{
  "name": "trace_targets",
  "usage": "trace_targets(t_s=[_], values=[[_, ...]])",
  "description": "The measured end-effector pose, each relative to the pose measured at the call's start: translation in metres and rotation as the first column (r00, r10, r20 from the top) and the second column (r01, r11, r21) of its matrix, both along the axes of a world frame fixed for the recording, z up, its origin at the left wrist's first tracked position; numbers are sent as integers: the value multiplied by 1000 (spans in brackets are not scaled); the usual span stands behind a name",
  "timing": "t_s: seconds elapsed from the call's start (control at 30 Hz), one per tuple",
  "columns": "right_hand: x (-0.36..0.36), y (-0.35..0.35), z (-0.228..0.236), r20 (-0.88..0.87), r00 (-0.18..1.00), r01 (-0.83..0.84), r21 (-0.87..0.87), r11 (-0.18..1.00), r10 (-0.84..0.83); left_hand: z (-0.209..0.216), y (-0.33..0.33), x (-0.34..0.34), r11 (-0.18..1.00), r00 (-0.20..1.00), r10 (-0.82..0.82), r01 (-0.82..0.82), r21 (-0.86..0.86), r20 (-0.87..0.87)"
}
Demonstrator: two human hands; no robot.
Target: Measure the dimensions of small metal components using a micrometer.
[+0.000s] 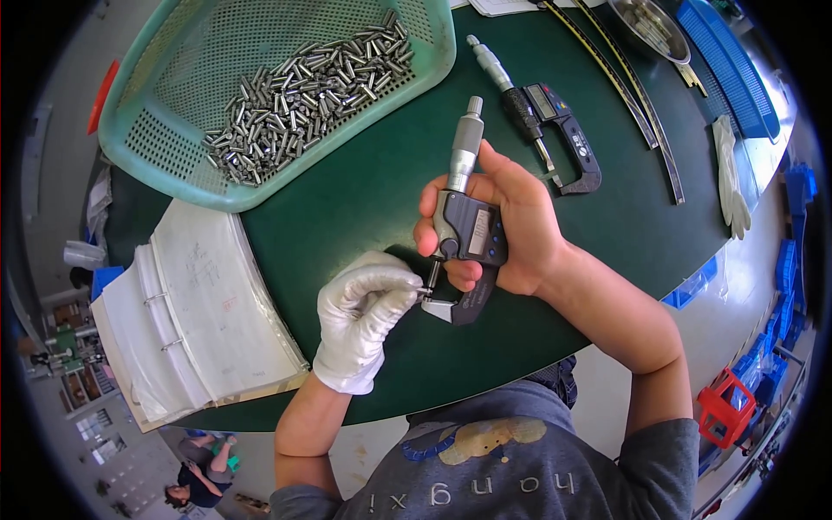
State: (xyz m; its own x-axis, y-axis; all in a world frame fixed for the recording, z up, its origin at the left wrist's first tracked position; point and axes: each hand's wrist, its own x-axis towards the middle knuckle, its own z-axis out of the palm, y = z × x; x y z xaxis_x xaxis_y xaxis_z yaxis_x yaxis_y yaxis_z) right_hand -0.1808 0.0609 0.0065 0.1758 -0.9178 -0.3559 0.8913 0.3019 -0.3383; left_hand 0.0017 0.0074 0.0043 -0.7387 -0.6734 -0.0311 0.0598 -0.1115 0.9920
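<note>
My left hand, in a white glove, is closed with thumb and fingertips pinched on a small metal pin. The pin sits at the measuring gap of a digital micrometer; whether both faces touch it is too small to tell. My bare right hand wraps round the micrometer's body, with the silver thimble pointing away from me and the dark frame toward me. A second digital micrometer lies on the table beyond my right hand. Many similar metal pins are heaped in a green perforated basket at the far left.
An open ring binder with sleeved pages lies at the left on the green table. Toward the right are narrow black-and-yellow strips, a metal bowl, a blue basket and a white glove. Another person is at lower left.
</note>
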Motion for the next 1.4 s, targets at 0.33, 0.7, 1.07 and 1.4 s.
trace_targets(t_s=[0.33, 0.7, 1.07, 1.4], values=[[0, 0, 3, 2, 1000, 0, 37, 999, 0, -1, -1, 0, 1000, 1000, -2, 2, -16, 4], [3, -1, 3, -122, 992, 14, 2, 1000, -14, 3, 1, 0, 994, 1000, 16, -14, 109, -15], [6, 0, 6, -235, 971, 47, -3, 999, -46, 1, 3, -1, 994, 998, 54, -55, 98, 12], [1, 1, 9, -91, 996, 22, 49, 999, -17, 1, 2, -1, 999, 999, 26, -25, -23, 28]])
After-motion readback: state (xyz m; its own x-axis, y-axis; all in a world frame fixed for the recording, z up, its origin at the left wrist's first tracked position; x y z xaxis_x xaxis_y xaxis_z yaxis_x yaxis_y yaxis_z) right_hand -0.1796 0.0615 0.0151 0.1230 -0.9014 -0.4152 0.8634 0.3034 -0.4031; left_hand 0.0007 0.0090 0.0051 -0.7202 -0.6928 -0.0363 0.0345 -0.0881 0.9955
